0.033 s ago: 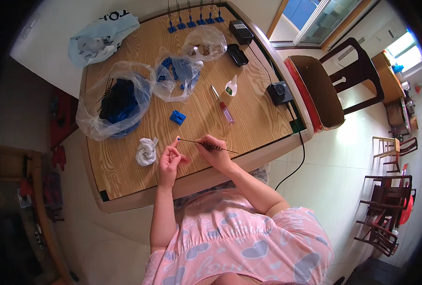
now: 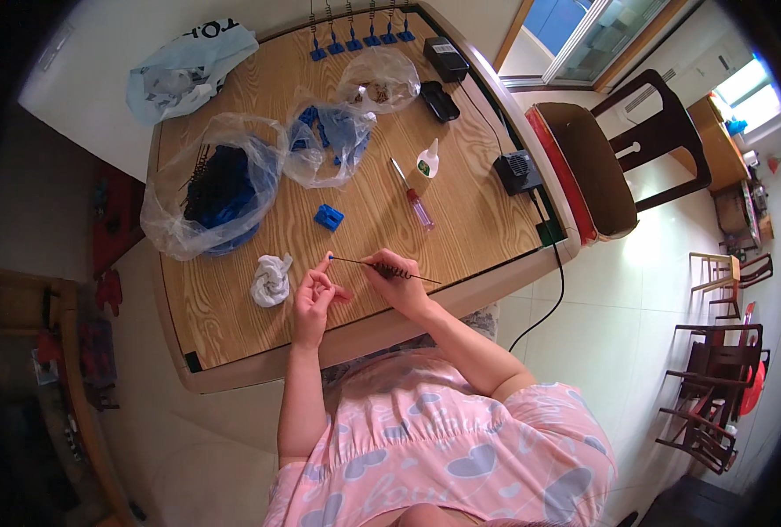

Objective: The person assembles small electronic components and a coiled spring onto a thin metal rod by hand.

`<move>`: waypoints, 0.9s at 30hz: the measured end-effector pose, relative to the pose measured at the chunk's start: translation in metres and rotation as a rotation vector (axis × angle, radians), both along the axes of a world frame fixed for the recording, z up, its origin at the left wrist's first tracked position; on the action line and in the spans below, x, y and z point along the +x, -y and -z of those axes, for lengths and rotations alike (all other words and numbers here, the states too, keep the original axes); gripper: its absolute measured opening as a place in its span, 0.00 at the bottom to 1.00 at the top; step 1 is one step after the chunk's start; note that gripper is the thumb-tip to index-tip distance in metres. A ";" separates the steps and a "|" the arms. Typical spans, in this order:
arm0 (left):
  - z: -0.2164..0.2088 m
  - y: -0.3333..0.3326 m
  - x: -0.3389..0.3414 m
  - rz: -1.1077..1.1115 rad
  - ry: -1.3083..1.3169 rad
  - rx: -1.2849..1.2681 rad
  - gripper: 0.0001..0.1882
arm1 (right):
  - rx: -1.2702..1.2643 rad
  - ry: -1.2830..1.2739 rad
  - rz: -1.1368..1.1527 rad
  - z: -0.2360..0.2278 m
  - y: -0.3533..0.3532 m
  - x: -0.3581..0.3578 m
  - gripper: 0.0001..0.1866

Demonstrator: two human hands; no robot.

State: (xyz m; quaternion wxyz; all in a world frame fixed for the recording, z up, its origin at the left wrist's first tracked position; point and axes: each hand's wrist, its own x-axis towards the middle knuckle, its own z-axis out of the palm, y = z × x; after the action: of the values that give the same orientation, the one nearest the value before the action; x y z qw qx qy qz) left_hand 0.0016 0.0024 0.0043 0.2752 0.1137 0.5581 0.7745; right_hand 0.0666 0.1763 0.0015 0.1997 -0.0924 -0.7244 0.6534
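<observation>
My right hand [image 2: 392, 272] is closed around a thin black wire with a coiled spring section [image 2: 404, 274], its straight ends sticking out on both sides. The wire's left end reaches the raised index fingertip of my left hand [image 2: 313, 297], where a tiny blue bit [image 2: 330, 256] shows. The other fingers of my left hand are loosely bent and apart, with nothing visible between them. A blue plastic block [image 2: 328, 217] lies on the table just beyond my hands. Left of my left hand sits a crumpled white cloth [image 2: 272, 281].
On the wooden table [image 2: 224, 338] lie a screwdriver [image 2: 420, 211], a glue bottle [image 2: 427, 162], a bag of black springs [image 2: 219, 189], a bag of blue parts [image 2: 331, 140] and black adapters [image 2: 517, 171]. Several blue bases with upright springs [image 2: 354, 44] stand at the far edge.
</observation>
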 end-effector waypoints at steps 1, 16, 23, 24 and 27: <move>0.001 0.001 0.000 -0.001 0.000 0.000 0.04 | 0.000 0.000 -0.001 -0.001 0.000 0.000 0.04; 0.004 -0.012 0.006 -0.217 -0.084 -0.156 0.14 | -0.291 0.016 -0.024 0.000 -0.001 0.000 0.02; -0.003 -0.013 0.001 -0.204 -0.222 -0.380 0.10 | -0.287 0.014 -0.045 -0.004 -0.007 0.002 0.03; -0.002 -0.012 0.001 -0.214 -0.201 -0.346 0.09 | -0.283 0.041 -0.048 -0.004 -0.007 0.002 0.03; 0.004 -0.009 0.002 -0.220 -0.196 -0.297 0.07 | -0.308 -0.004 -0.046 -0.004 -0.007 0.002 0.04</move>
State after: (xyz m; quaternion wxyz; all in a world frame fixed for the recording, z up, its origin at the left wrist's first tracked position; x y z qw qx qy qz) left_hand 0.0040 0.0112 0.0006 0.1470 0.0852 0.6995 0.6942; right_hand 0.0683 0.1830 0.0056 0.1695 -0.1039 -0.6169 0.7615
